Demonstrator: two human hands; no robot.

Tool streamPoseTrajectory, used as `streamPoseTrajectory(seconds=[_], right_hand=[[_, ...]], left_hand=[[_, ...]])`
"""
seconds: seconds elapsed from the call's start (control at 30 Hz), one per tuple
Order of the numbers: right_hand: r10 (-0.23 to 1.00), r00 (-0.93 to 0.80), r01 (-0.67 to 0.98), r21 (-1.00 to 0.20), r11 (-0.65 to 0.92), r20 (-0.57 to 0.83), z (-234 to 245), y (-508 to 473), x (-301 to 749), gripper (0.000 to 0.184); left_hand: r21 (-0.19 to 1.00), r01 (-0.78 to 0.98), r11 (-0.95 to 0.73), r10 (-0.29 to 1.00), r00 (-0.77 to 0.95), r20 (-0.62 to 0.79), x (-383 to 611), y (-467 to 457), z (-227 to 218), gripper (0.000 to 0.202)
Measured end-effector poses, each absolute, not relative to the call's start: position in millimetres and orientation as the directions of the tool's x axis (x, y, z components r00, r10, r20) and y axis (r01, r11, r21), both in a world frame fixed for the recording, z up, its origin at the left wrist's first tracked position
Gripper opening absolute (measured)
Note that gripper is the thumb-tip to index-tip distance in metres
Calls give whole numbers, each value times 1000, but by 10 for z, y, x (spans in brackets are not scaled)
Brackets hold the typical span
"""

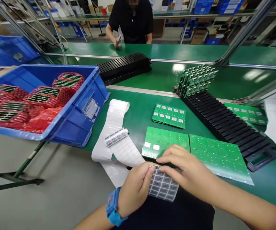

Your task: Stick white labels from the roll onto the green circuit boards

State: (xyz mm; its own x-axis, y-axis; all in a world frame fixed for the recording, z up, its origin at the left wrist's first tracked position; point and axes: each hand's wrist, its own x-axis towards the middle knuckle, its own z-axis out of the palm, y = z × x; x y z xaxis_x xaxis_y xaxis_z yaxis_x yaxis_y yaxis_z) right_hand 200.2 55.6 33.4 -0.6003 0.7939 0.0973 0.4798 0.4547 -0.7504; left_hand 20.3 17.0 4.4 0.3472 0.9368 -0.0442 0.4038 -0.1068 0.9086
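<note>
My left hand (136, 188), with a blue watch on the wrist, grips a sheet of small grey labels (163, 187) at the table's near edge. My right hand (184, 169) lies over the same sheet, its fingertips pinching at the sheet's top edge beside my left thumb. Just beyond my hands lie two large green circuit panels: the left panel (164, 140) carries two white labels near its left corner, and the right panel (219, 156) is bare.
A white backing strip (115, 127) with a small label roll (116, 136) curls left of the panels. A labelled green panel (169, 115) lies farther back. A black slotted rack (226, 123) holds upright boards. A blue bin (80, 111) holds red-bagged boards. A person stands across the conveyor.
</note>
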Motion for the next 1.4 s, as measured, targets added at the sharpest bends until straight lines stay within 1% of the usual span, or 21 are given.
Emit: streamPoseTrajectory(seconds=[0.1, 0.23, 0.3, 0.37, 0.4, 0.5, 0.57, 0.6, 0.7, 0.8, 0.87, 0.93, 1.0, 1.07, 1.1, 1.13, 1.17, 1.23, 1.3, 1.33, 1.4], right_hand=[[817, -575, 479, -793, 377, 41, 336, 520, 1956, 6], [869, -492, 470, -856, 215, -51, 396, 544, 1995, 13], [919, -381, 523, -844, 123, -103, 429, 655, 2085, 18], [949, -276, 608, -793, 49, -153, 435, 805, 2186, 21], [949, -258, 649, -760, 33, -180, 423, 876, 2223, 22], [919, -312, 741, -667, 77, -240, 332, 1000, 2240, 24], [913, -332, 780, -613, 125, -238, 259, 1006, 2192, 24], [914, -333, 794, -592, 140, -230, 228, 997, 2166, 23], [912, -349, 804, -570, 172, -216, 175, 972, 2126, 22], [902, -378, 796, -571, 200, -210, 157, 971, 2130, 23], [901, -393, 800, -551, 238, -182, 153, 955, 2120, 23], [905, -408, 822, -481, 306, -122, 160, 912, 2092, 20], [907, -420, 859, -334, 387, -28, 187, 858, 2067, 16], [907, -416, 891, -170, 421, 63, 233, 821, 2082, 11], [907, -409, 898, -131, 419, 96, 260, 816, 2112, 14], [911, -397, 901, -144, 410, 113, 286, 821, 2155, 18], [919, -381, 894, -213, 395, 105, 308, 834, 2208, 20], [928, -371, 828, -450, 334, 5, 335, 870, 2319, 16], [902, -407, 730, -645, 227, -143, 331, 898, 2396, 13], [880, -430, 695, -696, 180, -202, 319, 905, 2415, 14], [853, -453, 672, -728, 136, -258, 285, 908, 2414, 17]], left_hand=[[828, 523, -202, 945, 327, 24, 180, 158, -29, 34], [708, 617, -342, 931, 322, 169, 153, 162, -114, 41], [669, 637, -383, 919, 334, 209, 144, 171, -133, 44], [676, 626, -390, 915, 344, 209, 138, 183, -132, 44], [694, 605, -390, 913, 353, 205, 135, 186, -127, 43], [758, 514, -402, 900, 374, 223, 115, 173, -113, 32], [768, 479, -426, 894, 354, 275, 85, 143, -126, 23], [763, 480, -432, 896, 329, 299, 65, 123, -139, 23], [768, 485, -419, 908, 217, 358, -15, 68, -186, 35], [797, 409, -444, 896, 188, 402, -102, 42, -194, 36], [814, 409, -413, 911, 183, 370, -146, 33, -176, 32], [839, 456, -295, 955, 116, 273, -169, 23, -165, 27], [874, 466, -137, 989, 23, 143, -165, 11, -173, 30], [915, 404, -5, 998, -62, 33, -142, 6, -192, 40], [934, 354, 38, 996, -89, -6, -129, 9, -198, 43], [950, 305, 67, 994, -102, -37, -116, 16, -200, 46], [961, 264, 85, 993, -101, -60, -107, 28, -196, 48], [965, 242, 105, 994, -58, -93, -96, 62, -169, 44], [956, 277, 99, 994, 16, -107, -89, 103, -130, 27], [952, 294, 88, 993, 48, -107, -84, 125, -110, 18], [953, 295, 64, 990, 101, -98, -65, 164, -77, 11]])
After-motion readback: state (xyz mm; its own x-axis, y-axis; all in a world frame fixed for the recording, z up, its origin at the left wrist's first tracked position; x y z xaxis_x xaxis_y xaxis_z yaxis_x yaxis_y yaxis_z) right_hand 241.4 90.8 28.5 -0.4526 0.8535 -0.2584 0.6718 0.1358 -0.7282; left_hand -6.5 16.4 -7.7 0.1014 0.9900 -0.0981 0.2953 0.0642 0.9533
